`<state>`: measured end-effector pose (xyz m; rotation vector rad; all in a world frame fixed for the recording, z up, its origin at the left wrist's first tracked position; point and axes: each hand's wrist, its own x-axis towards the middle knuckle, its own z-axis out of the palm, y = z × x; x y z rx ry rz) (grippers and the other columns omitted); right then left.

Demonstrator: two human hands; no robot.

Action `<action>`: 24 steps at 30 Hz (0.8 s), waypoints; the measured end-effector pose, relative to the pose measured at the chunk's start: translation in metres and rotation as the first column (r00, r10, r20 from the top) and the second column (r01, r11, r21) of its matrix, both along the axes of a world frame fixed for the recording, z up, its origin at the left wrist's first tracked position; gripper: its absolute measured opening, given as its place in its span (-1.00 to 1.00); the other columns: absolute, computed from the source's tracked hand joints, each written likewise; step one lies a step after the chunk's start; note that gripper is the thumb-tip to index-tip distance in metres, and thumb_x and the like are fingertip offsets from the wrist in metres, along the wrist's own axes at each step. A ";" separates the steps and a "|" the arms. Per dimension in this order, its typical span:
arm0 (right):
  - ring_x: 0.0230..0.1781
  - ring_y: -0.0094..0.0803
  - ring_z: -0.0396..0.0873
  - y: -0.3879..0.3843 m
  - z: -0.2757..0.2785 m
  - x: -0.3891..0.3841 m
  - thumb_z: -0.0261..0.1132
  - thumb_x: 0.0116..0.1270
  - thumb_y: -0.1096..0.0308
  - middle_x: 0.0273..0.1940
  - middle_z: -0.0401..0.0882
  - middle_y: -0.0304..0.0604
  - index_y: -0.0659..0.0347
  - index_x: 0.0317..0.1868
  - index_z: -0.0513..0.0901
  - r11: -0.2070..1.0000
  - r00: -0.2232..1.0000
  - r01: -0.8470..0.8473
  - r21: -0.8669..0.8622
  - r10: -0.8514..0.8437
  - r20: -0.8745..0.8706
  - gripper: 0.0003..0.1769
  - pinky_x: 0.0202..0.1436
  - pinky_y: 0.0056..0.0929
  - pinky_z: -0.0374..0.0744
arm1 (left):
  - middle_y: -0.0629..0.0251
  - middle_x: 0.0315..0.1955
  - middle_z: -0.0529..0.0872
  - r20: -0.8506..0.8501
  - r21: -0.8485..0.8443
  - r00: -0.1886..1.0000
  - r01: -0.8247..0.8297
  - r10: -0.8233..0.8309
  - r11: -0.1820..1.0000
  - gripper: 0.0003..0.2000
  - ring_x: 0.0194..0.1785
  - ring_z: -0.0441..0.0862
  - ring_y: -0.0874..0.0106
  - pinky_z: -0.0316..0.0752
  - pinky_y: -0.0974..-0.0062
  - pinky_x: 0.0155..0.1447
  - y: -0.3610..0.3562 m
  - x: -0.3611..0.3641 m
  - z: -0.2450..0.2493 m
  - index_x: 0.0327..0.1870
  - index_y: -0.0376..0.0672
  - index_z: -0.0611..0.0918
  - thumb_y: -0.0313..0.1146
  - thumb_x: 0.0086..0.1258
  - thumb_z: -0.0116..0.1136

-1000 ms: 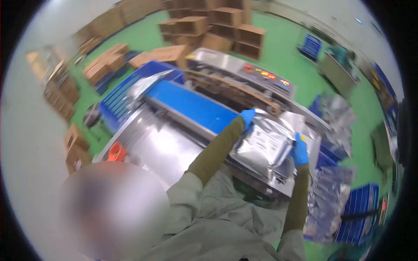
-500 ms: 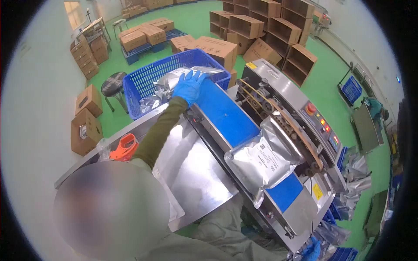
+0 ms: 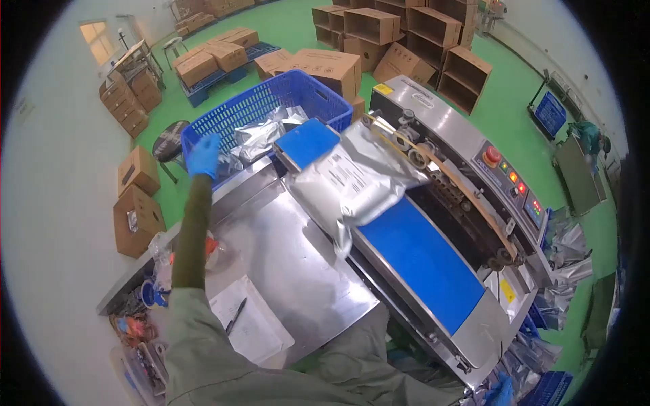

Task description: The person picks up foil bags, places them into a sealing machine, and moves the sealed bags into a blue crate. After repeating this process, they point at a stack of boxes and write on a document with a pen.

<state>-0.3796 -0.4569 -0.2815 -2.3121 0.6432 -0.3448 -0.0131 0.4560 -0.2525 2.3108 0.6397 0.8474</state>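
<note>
My left hand (image 3: 205, 157), in a blue glove, is over the near left rim of the blue basket (image 3: 233, 105); its fingers are blurred. Silver bags (image 3: 261, 137) lie inside that basket. Across the blue belt (image 3: 423, 260) of the machine rests a silver bag (image 3: 349, 177) with a printed label, its top edge by the rollers and a crumpled corner over the belt's near side. At the bottom right, my gloved right hand (image 3: 501, 391) is beside more silver bags (image 3: 531, 355), partly cut off by the frame, and its fingers are unclear.
A steel table (image 3: 291, 250) holds a white sheet (image 3: 250, 325) with a pen. The machine's control panel (image 3: 511, 179) has a red button. Cardboard boxes (image 3: 332, 68) stand behind the basket. Another person (image 3: 589, 139) is far right.
My left hand has left the bag at the belt's far end and moved left. That bag now lies lower in the basket. The labelled bag has travelled along the belt toward the basket.
</note>
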 end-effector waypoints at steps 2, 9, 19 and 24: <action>-0.65 -0.51 0.29 0.046 0.028 0.034 0.03 0.39 0.25 -0.54 0.47 -0.26 0.30 -0.07 0.58 0.993 0.997 0.070 0.095 -0.066 -0.047 -0.68 -0.59 -0.53 0.32 | 0.29 -0.17 0.60 0.138 -0.551 0.961 0.277 -0.241 0.787 -0.58 -0.20 0.56 0.44 0.50 0.47 -0.14 -0.087 -0.007 -0.011 0.06 -0.16 0.49 -0.09 0.28 0.10; -0.69 -0.54 0.34 0.096 0.074 0.036 0.06 0.37 0.22 -0.58 0.42 -0.27 0.28 -0.15 0.59 0.870 0.995 0.096 0.484 -0.089 -0.037 -0.69 -0.63 -0.57 0.37 | 0.18 -0.02 0.56 0.508 -0.861 0.856 0.501 -0.093 -0.086 -0.42 -0.04 0.55 0.28 0.49 0.34 0.01 -0.199 0.017 -0.017 0.17 -0.22 0.39 -0.12 0.17 0.27; -0.50 -0.54 0.38 0.079 0.064 -0.027 0.08 0.37 0.16 -0.42 0.51 -0.26 0.33 -0.11 0.59 0.849 0.980 0.166 0.501 -0.200 0.016 -0.63 -0.49 -0.55 0.33 | 0.25 -0.25 0.59 0.708 -0.450 0.703 0.521 -0.066 0.726 -0.53 -0.22 0.58 0.42 0.54 0.53 -0.21 -0.141 0.056 0.008 0.02 -0.32 0.44 -0.54 0.04 0.31; -0.54 -0.56 0.36 0.076 0.063 -0.028 0.09 0.37 0.13 -0.46 0.50 -0.29 0.32 -0.12 0.60 0.860 0.964 0.249 0.446 -0.265 -0.027 -0.61 -0.49 -0.56 0.33 | 0.21 -0.09 0.53 0.809 -0.301 0.569 0.618 -0.148 0.726 -0.46 -0.12 0.54 0.43 0.44 0.58 -0.03 -0.185 -0.026 0.144 0.11 -0.33 0.34 -0.47 0.10 0.30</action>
